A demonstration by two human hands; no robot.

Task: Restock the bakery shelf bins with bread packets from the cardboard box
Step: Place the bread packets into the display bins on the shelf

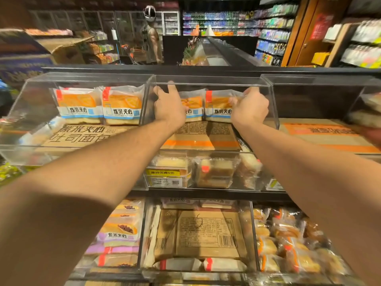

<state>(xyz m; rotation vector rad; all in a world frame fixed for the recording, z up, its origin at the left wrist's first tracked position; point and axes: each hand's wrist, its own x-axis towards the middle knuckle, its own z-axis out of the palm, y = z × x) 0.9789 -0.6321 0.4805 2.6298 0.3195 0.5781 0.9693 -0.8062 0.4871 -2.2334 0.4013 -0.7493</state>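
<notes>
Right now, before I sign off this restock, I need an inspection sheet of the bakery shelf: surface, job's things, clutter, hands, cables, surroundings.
Surface: top shelf carries clear bins; the middle bin is being filled.
Job's things: two orange bread packets stand in the middle bin, left packet and right packet; two more in the left bin. Flattened cardboard lines the bin floor.
Clutter: mixed bread packets in the lower right bin.
Hands: left hand rests on the left packet; right hand pinches the right packet's edge.
Cables: nothing seen.
Surroundings: drinks shelves; a person beyond.
</notes>
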